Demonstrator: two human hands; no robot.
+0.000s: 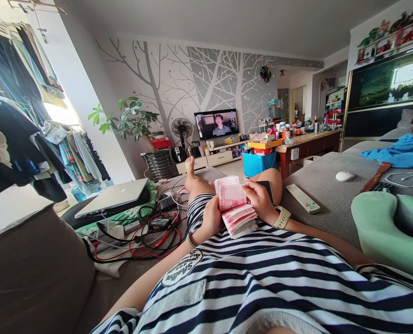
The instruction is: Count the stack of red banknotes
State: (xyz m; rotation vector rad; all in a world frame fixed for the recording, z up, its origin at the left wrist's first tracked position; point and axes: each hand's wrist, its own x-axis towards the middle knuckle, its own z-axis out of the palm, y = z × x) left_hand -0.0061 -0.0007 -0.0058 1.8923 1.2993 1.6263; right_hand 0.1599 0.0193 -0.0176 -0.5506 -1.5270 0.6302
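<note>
A thick stack of red banknotes [239, 219] is bent over in my lap, with some notes standing upright and the rest folded down towards me. My left hand [212, 216] is closed around the left side of the stack. On the other side, my right hand [259, 198] pinches the edge of an upright note between thumb and fingers. A dark flat object, perhaps a phone [267, 189], lies on my thigh just behind my right hand. Striped cloth of my clothing is beneath the notes.
Left of me, a silver laptop [114, 197] sits on a cushion beside tangled cables [154, 232]. To the right lie a remote control [302, 198], a white mouse [345, 176] and a green neck pillow [375, 218]. Ahead are a blue box [258, 164] and a television [216, 124].
</note>
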